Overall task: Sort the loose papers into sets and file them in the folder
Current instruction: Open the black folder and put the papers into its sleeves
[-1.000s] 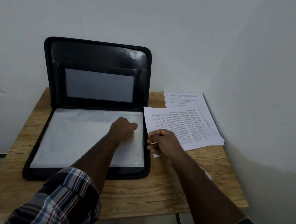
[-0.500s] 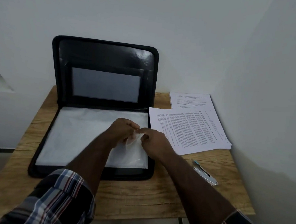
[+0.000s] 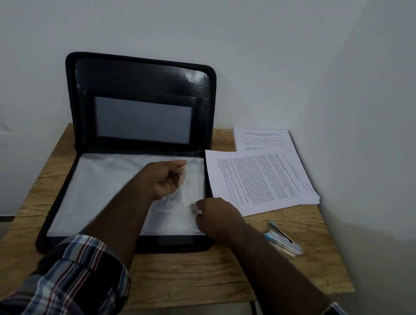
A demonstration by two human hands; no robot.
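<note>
Blurring right fingers (image 3: pixel 198 208) on clear sleeve (image 3: pixel 189 181).

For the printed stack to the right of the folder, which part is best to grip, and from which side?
Probably the near left corner of the printed stack, approached from the front. That corner lies close to the right hand and next to the folder edge. The sheets lie flat on the table, so slide the thumb over and the fingers under the corner.
</note>
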